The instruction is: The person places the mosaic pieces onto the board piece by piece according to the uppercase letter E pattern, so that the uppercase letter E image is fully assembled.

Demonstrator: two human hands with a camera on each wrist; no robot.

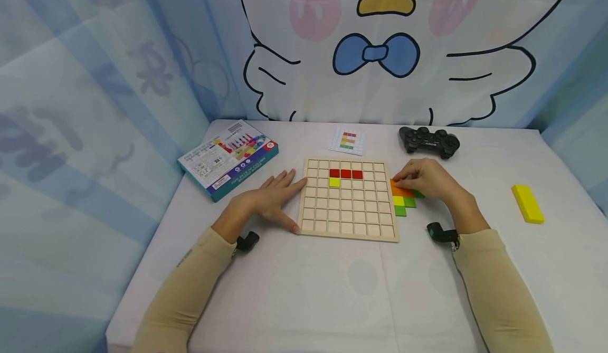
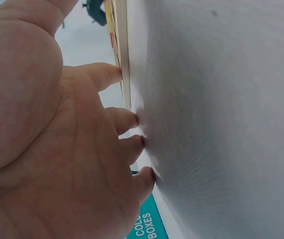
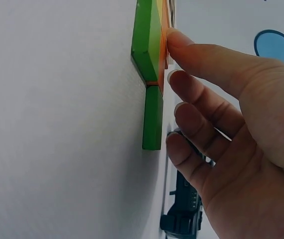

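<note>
In the head view a wooden grid board (image 1: 349, 238) lies mid-table, with three red tiles (image 1: 345, 174) in a row and a yellow tile (image 1: 334, 182) under the leftmost. My left hand (image 1: 271, 200) spreads beside the board's left edge, thumb and index finger at its rim. In the left wrist view its other fingertips (image 2: 144, 179) rest on the white cloth. To the right of the board, my right hand (image 1: 425, 180) pinches an orange tile (image 1: 393, 183) over a small cluster of orange, yellow and green tiles (image 1: 401, 211). The right thumb (image 3: 179, 39) lies against orange in the right wrist view.
A pattern card (image 1: 347, 141) lies behind the board, showing coloured squares in rows. At the back left is a teal-edged game box (image 1: 230, 158). A black game controller (image 1: 429, 141) sits behind my right hand, and a yellow block (image 1: 528, 204) lies far right.
</note>
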